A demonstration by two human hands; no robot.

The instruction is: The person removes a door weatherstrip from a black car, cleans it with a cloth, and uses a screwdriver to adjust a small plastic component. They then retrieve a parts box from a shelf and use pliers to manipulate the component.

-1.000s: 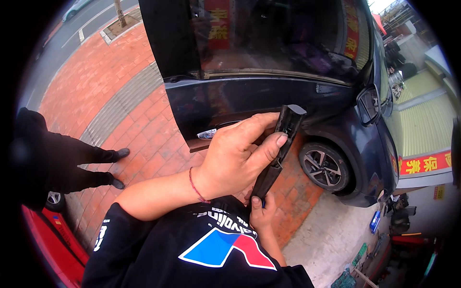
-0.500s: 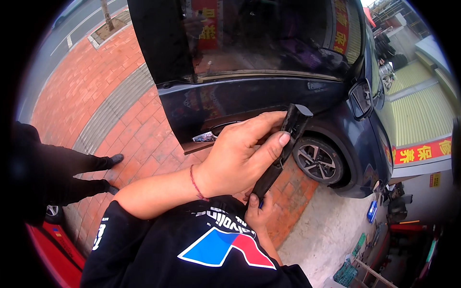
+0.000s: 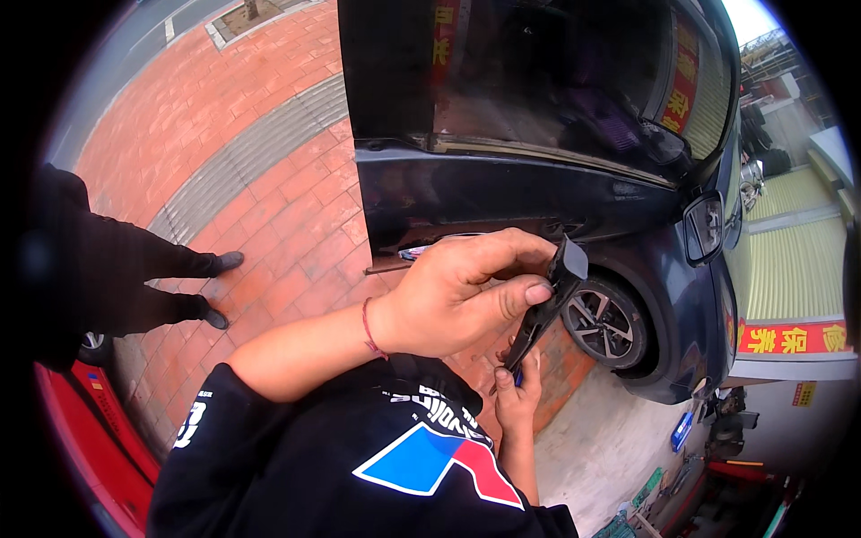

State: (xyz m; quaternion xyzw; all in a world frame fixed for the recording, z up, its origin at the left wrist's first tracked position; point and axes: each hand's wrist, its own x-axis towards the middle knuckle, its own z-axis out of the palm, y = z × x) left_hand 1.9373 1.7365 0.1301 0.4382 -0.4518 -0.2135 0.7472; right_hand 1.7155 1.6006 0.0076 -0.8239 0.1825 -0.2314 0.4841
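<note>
My left hand (image 3: pixel 457 296), with a thin red cord at the wrist, pinches the upper end of a long black plastic part (image 3: pixel 542 318) between thumb and fingers. The part slants down toward my chest; its top ends in a flat, smooth grey-black cap. Lower down, the fingers of my right hand (image 3: pixel 518 399) are closed at the part's narrow end. A small blue piece (image 3: pixel 518 377) shows by those fingers; its kind is unclear. Just beyond my hands stands a dark blue car door (image 3: pixel 502 197), its handle area partly hidden behind my left hand.
The car's front wheel (image 3: pixel 603 325) and side mirror (image 3: pixel 704 229) are to the right. A person in black (image 3: pixel 161 260) stands at left on red paving (image 3: pixel 296 188), behind a red vehicle (image 3: pixel 99 430). A blue box (image 3: pixel 682 432) lies on concrete at lower right.
The view has shifted, so the car sits farther right. The black part has turned in my hands and shows a narrower side. Both hands keep their hold.
</note>
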